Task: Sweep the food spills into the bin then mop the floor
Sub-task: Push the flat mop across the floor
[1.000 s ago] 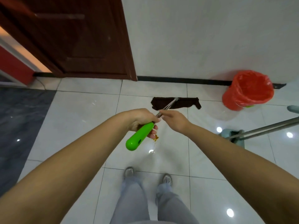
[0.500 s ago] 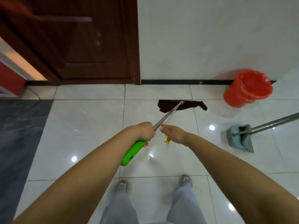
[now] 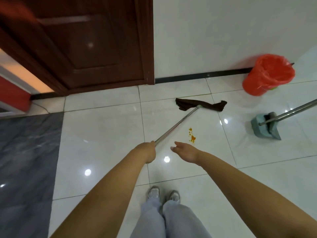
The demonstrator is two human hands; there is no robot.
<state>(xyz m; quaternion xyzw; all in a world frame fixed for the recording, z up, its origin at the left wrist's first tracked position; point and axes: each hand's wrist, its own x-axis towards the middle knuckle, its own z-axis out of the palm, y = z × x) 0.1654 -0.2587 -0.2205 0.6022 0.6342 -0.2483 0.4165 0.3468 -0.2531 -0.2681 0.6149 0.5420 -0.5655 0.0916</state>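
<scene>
two hands over glossy white floor tiles (image 3: 106,134): left hand (image 3: 147,152), fingers clamped on metal mop pole (image 3: 176,126); right hand (image 3: 186,151), fingers apart, holding nothing. dark limp mop cloth (image 3: 188,104) near skirting. orange spill (image 3: 192,137) beside the pole. red-lined bin (image 3: 267,74) by wall; grey-green dustpan (image 3: 264,127) with metal handle nearby.

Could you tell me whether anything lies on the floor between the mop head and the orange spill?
Nothing visible does. The mop head rests near the wall, and only bare white tile separates it from the spill. The dustpan and bin sit off to the right.
</scene>
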